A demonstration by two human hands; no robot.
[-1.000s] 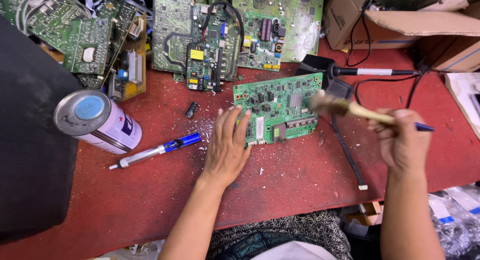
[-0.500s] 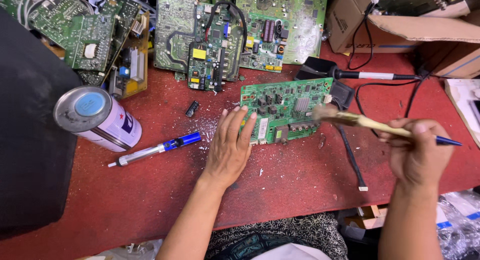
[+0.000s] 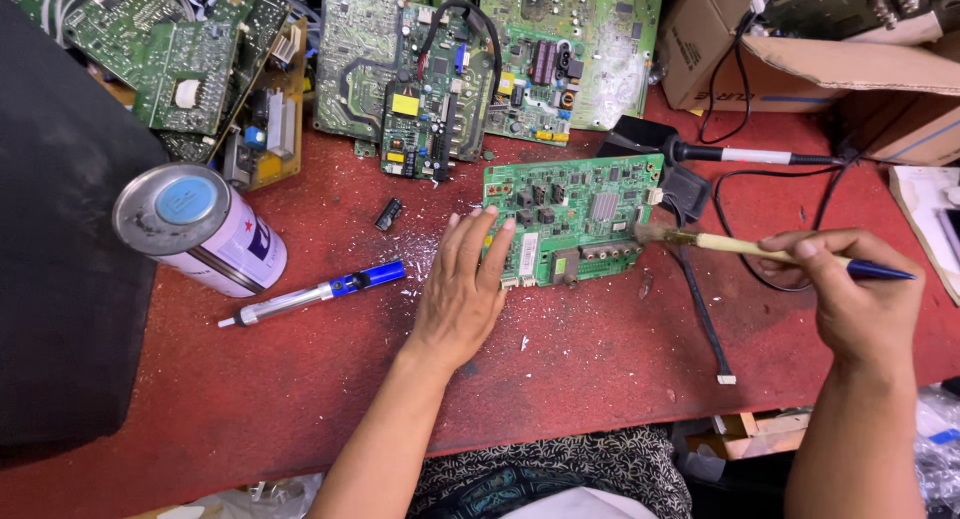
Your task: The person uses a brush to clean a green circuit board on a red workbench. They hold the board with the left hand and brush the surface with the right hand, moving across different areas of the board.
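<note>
A green circuit board point(image 3: 575, 214) lies flat on the red worktop point(image 3: 300, 379). My left hand point(image 3: 462, 289) rests palm down on the worktop with its fingertips pressing the board's left edge. My right hand point(image 3: 850, 299) grips a small brush point(image 3: 720, 244) with a pale wooden handle and a blue end. The bristles touch the board's lower right edge. White dust and flecks lie on the red surface near my left hand.
A tin can point(image 3: 200, 229) lies on its side at the left, beside a blue and silver desoldering pump point(image 3: 315, 294). More circuit boards point(image 3: 440, 69) are piled along the back. A soldering iron point(image 3: 750, 156), black cables point(image 3: 700, 319) and cardboard boxes point(image 3: 800, 49) sit at the right.
My right hand has drawn the brush from over the board's right part down to its lower right edge. The left hand keeps holding the board.
</note>
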